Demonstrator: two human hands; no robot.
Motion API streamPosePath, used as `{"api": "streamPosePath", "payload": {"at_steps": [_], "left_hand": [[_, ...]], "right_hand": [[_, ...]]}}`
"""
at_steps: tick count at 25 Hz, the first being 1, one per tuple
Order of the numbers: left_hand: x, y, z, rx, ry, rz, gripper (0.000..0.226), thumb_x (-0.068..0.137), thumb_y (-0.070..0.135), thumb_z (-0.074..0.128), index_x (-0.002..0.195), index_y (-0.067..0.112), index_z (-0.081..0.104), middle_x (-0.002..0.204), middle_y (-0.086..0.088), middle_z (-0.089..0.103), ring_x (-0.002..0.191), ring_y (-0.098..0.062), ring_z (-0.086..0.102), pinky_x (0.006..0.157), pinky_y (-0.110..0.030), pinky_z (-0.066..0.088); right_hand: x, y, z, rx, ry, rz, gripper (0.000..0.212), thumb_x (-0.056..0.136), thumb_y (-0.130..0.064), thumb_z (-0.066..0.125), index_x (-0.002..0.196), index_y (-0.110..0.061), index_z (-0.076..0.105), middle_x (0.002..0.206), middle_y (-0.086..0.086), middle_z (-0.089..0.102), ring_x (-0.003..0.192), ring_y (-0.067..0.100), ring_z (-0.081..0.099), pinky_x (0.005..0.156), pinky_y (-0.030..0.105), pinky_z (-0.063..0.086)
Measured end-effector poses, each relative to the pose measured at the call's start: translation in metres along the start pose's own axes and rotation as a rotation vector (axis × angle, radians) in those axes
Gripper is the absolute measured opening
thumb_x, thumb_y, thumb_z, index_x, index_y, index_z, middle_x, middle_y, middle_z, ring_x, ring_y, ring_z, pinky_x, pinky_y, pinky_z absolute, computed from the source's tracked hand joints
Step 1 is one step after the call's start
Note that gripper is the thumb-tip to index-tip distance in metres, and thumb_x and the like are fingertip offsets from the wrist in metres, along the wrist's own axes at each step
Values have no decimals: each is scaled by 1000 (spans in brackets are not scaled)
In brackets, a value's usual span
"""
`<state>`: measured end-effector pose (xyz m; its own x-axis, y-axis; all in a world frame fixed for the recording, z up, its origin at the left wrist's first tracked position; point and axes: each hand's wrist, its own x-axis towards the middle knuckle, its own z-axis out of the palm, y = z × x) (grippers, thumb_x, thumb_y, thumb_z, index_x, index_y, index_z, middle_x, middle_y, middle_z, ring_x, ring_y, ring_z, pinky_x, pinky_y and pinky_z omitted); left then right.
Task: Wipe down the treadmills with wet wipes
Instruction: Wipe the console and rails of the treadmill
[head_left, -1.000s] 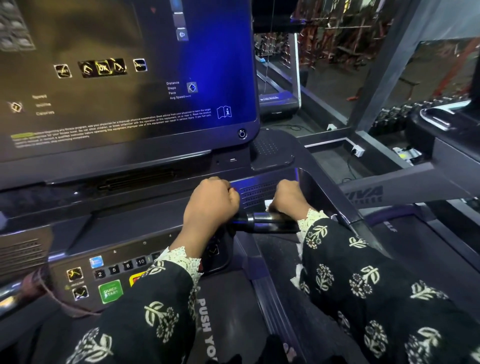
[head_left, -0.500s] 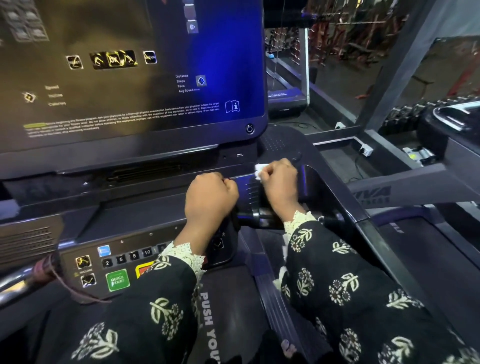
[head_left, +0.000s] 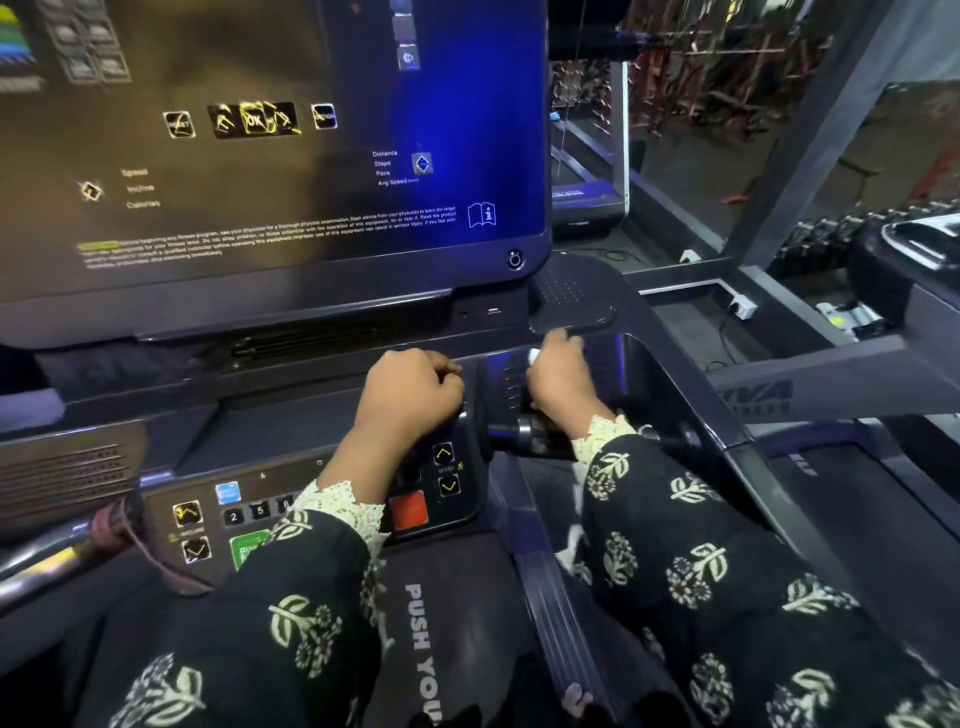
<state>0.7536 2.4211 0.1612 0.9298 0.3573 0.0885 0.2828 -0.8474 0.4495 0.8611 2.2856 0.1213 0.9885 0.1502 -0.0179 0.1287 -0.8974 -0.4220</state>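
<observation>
The right hand (head_left: 558, 382) pinches the small white wet wipe (head_left: 533, 356) against the dark ribbed panel (head_left: 506, 382) of the black treadmill console (head_left: 291, 421), just right of the left hand (head_left: 410, 395), a closed fist with nothing visible in it, while the black dotted tray (head_left: 571, 299) lies just ahead of the right hand, the nearer one.

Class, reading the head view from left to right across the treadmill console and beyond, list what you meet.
pink looped cord → green rectangular start button → left hand → right hand, holding a white wet wipe → white plug socket
</observation>
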Motion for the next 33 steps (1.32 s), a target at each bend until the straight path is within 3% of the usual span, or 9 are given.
{"api": "streamPosePath", "payload": {"at_steps": [6, 11, 14, 17, 20, 24, 27, 31, 33], "left_hand": [[-3, 1, 1, -3, 19, 14, 29, 87, 23, 52, 107, 23, 74, 104, -6, 73, 103, -29, 62, 86, -29, 46], [-4, 2, 2, -3, 4, 20, 31, 88, 22, 50, 109, 22, 73, 104, -9, 72, 104, -31, 62, 87, -30, 46], [-4, 3, 2, -7, 23, 21, 31, 87, 22, 50, 107, 22, 73, 102, -10, 72, 103, -32, 62, 87, -31, 47], [-5, 5, 2, -7, 36, 16, 30, 86, 23, 50, 105, 22, 73, 99, -10, 72, 100, -32, 62, 86, -32, 48], [-3, 5, 4, -3, 47, 13, 29, 84, 25, 51, 102, 23, 73, 98, -10, 72, 98, -33, 63, 84, -33, 48], [-4, 4, 4, -7, 61, 25, 28, 84, 24, 51, 101, 22, 74, 95, -10, 73, 96, -34, 63, 83, -33, 48], [-4, 2, 3, -48, 42, 7, 28, 85, 23, 53, 103, 23, 74, 98, -8, 73, 99, -31, 63, 84, -31, 47], [1, -3, -1, -187, 50, -82, 24, 85, 21, 55, 95, 21, 77, 100, -7, 73, 100, -28, 64, 84, -27, 46], [5, -8, 0, -347, 55, -167, 24, 81, 22, 54, 87, 20, 77, 95, -7, 74, 98, -28, 65, 89, -31, 51]], "right_hand": [[-7, -19, -6, -200, -186, -428, 23, 85, -2, 52, 102, 3, 67, 111, 22, 57, 101, 37, 60, 86, 32, 46], [3, 14, -18, -334, -84, -94, 31, 89, -5, 55, 118, 4, 59, 124, 22, 57, 115, 37, 56, 94, 37, 46], [0, 10, -12, -309, -281, 52, 42, 87, -19, 68, 124, -2, 58, 130, 12, 58, 121, 27, 56, 93, 29, 46], [-1, -15, -10, -202, -402, 74, 34, 82, -26, 73, 111, -8, 65, 109, 5, 66, 105, 18, 64, 76, 26, 51], [-7, -31, -10, -51, -377, 108, 32, 73, -35, 79, 88, -13, 62, 84, 5, 62, 85, 17, 67, 60, 23, 48], [-9, -22, 6, 621, -176, 140, 14, 65, -14, 77, 54, -12, 68, 67, 2, 69, 69, 13, 65, 79, 37, 58], [-16, -29, 3, 609, -32, -9, 10, 77, -17, 71, 68, -19, 69, 82, -3, 72, 79, 10, 63, 78, 25, 52], [-20, -32, -9, 839, -384, -38, 14, 82, -6, 66, 69, -12, 65, 68, 7, 61, 50, 10, 51, 48, 19, 43], [-24, -32, -12, 877, -426, -4, 20, 83, -6, 63, 63, -6, 61, 59, 13, 58, 49, 16, 51, 49, 24, 45]]}}
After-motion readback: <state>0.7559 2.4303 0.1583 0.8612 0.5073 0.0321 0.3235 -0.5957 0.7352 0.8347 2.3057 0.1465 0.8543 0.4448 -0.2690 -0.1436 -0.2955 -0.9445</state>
